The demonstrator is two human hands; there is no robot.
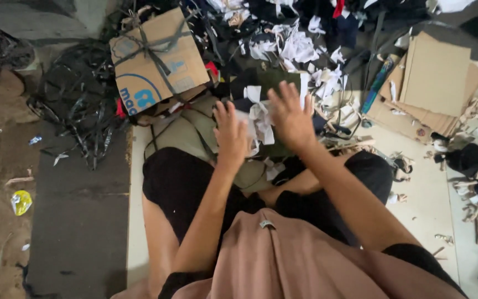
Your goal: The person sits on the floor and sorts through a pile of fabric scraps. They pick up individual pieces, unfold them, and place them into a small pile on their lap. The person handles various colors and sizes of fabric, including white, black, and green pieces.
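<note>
I sit cross-legged on the floor, looking down at my knees. My left hand (pixel 230 132) and my right hand (pixel 290 116) are both raised, fingers spread, over a bundle of white paper scraps (pixel 261 119) lying on a dark green cloth (pixel 275 83). Both hands are blurred. The left hand touches the scraps' left side and the right hand covers their right side; a firm grip is not visible. An olive fabric piece (pixel 186 133) lies under the bundle, by my left knee.
A cardboard box tied with dark straps (pixel 159 58) stands at the upper left. Tangled black strapping (pixel 78 99) lies left of it. Flat cardboard sheets (pixel 435 77) are stacked at the right. Dark clothes and torn paper (pixel 300 44) pile up ahead.
</note>
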